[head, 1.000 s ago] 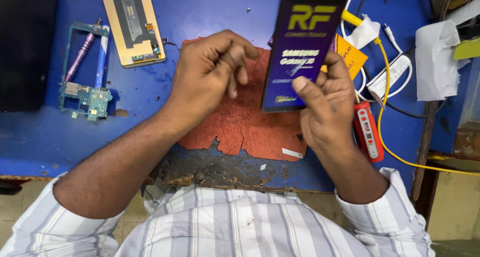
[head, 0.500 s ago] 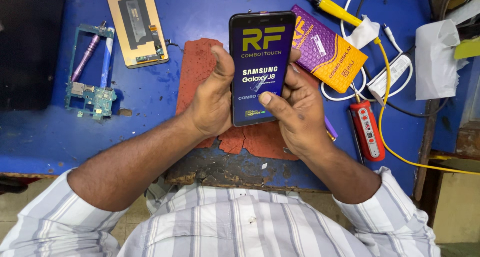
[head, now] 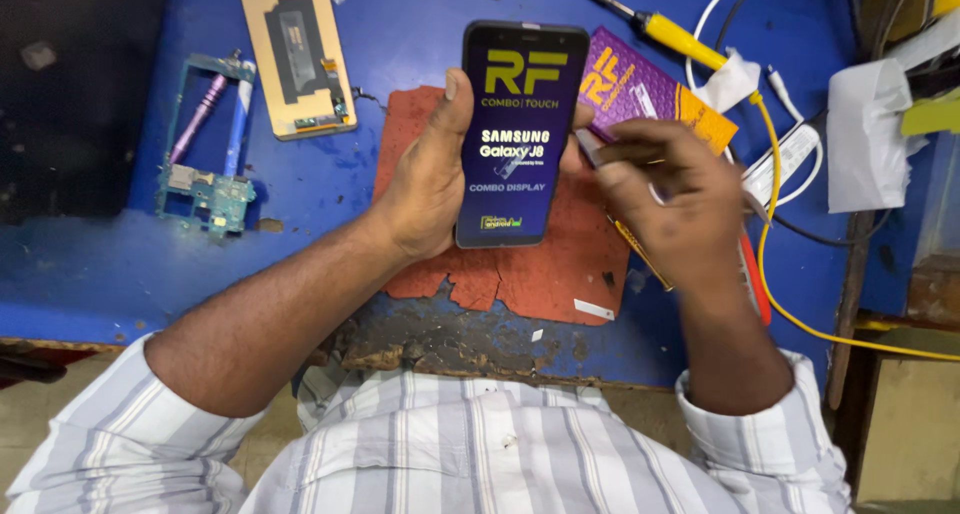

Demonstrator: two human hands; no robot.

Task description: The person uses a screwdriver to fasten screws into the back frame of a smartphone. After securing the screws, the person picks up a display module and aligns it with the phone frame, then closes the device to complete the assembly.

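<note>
Left hand (head: 430,179): grips phone screen (head: 520,134) by its edges.
Right hand (head: 675,199): pinches a film tab at its side.
Handling: thin, stiff, fragile glass (probably slippery); hold by the rim.

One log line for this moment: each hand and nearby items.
left hand: holds phone display panel | right hand: pinches thin strip | under: red mat | beside: screwdriver

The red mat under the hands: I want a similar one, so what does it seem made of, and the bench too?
The red mat looks like thin rubber or silicone, matte, with cracked, torn edges. The bench seems to be wood painted blue: paint has worn off its crumbling brown front edge.
</note>
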